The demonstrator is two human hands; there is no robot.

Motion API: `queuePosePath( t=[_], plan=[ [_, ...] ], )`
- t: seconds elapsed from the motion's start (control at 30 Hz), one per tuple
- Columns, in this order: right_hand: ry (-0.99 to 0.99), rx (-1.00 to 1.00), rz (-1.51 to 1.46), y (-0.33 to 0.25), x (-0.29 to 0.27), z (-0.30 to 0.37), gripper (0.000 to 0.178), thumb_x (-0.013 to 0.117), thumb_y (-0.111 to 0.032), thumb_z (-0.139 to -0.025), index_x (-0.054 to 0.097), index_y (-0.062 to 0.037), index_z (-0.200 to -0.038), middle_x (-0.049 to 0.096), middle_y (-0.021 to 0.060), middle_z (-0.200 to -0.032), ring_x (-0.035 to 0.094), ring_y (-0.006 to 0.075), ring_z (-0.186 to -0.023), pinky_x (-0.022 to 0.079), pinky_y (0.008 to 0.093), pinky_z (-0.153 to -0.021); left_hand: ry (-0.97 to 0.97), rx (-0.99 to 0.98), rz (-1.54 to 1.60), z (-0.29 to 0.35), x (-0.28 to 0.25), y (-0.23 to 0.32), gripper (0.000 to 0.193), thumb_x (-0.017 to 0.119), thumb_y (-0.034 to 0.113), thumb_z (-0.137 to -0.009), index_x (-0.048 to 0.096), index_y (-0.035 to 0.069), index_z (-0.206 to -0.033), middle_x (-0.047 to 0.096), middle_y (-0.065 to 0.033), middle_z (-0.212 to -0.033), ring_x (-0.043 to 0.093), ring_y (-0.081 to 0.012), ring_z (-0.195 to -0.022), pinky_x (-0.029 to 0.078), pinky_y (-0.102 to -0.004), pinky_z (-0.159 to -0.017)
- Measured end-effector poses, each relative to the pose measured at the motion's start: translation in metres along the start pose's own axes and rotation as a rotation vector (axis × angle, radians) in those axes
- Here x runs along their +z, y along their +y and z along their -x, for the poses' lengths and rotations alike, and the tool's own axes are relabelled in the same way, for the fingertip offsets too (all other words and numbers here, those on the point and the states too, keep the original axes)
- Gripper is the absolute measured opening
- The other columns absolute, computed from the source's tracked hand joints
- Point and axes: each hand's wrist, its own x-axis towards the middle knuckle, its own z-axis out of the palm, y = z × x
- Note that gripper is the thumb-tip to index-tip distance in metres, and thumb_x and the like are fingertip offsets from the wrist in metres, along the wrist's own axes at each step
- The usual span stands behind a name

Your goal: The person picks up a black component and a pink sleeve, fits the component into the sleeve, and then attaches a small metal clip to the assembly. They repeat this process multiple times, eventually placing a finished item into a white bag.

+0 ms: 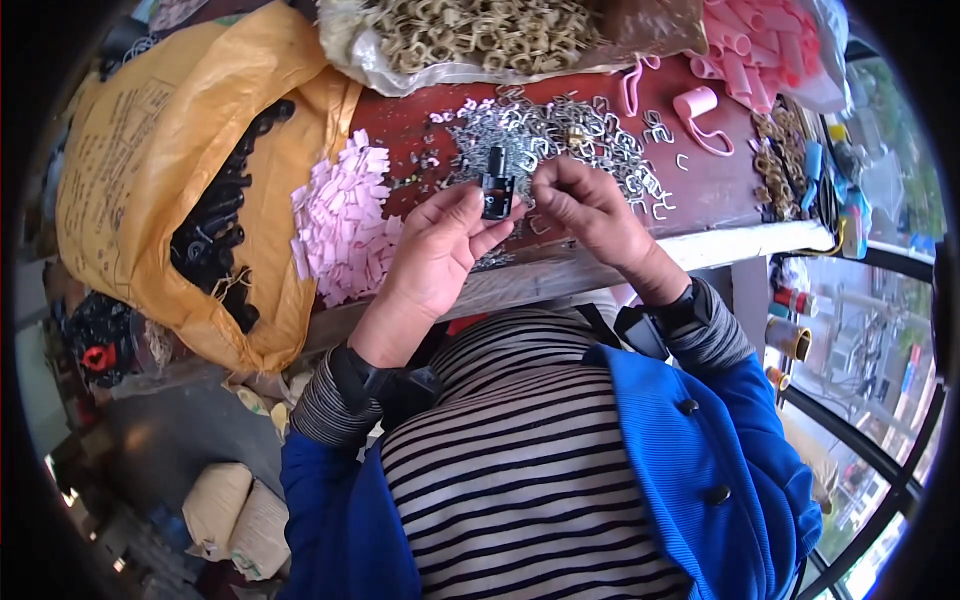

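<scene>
My left hand (pixel 430 258), palm up, grips a small black plastic part (pixel 498 190) between thumb and fingers. The part has a boxy lower body and a narrower upright top. Just to its right, my right hand (pixel 596 212) is closed in a pinch, thumb against curled fingers; anything between the fingertips is too small to make out. Beyond both hands, a heap of small silvery metal pieces (pixel 480 135) and U-shaped metal shackles (pixel 615 135) spreads over the red tabletop (pixel 400 112). A pile of pale pink flat pieces (pixel 345 215) lies left of my left hand.
An orange woven sack (pixel 150 130) with black plastic parts (pixel 215 205) lies open at the left. Brass-coloured shackles (pixel 480 35) fill a bag at the back. Pink tubes (pixel 755 45) sit far right, near a pink looped piece (pixel 697 102). A pale wooden edge (pixel 740 245) borders the table.
</scene>
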Motion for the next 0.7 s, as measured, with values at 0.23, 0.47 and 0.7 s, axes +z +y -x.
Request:
queuePosePath(
  t=[0.23, 0.47, 0.7],
  plan=[
    [-0.074, -0.039, -0.009, -0.009, 0.008, -0.004, 0.013, 0.045, -0.014, -0.085, 0.045, -0.0027, -0.08, 0.041, -0.0029, -0.069, 0.04, 0.0041, -0.058, 0.034, 0.018, -0.051, -0.024, -0.039, -0.027, 0.011, -0.013, 0.005, 0.019, 0.05, 0.014, -0.082, 0.052, 0.001, -0.096, 0.058, -0.011, -0.09, 0.058, -0.0202, -0.079, 0.048, -0.0274, -0.073],
    [-0.029, -0.386, 0.54, -0.027, 0.022, 0.002, 0.008, 0.051, -0.007, -0.079, 0.046, -0.0007, -0.079, 0.044, 0.0037, -0.068, 0.048, 0.0146, -0.058, 0.039, 0.0251, -0.052, -0.04, -0.082, -0.015, 0.02, -0.007, 0.002, 0.022, 0.05, 0.013, -0.082, 0.052, 0.001, -0.1, 0.057, -0.009, -0.092, 0.058, -0.0184, -0.081, 0.048, -0.0259, -0.071],
    [0.004, -0.531, 0.968, -0.035, 0.028, 0.01, 0.014, 0.058, -0.002, -0.069, 0.048, -0.0022, -0.079, 0.046, 0.0078, -0.068, 0.051, 0.0232, -0.059, 0.042, 0.0311, -0.053, -0.056, -0.136, -0.045, 0.023, -0.007, 0.001, 0.023, 0.051, 0.013, -0.081, 0.051, 0.0, -0.101, 0.057, -0.0077, -0.092, 0.058, -0.0165, -0.079, 0.048, -0.0248, -0.07]
  ],
)
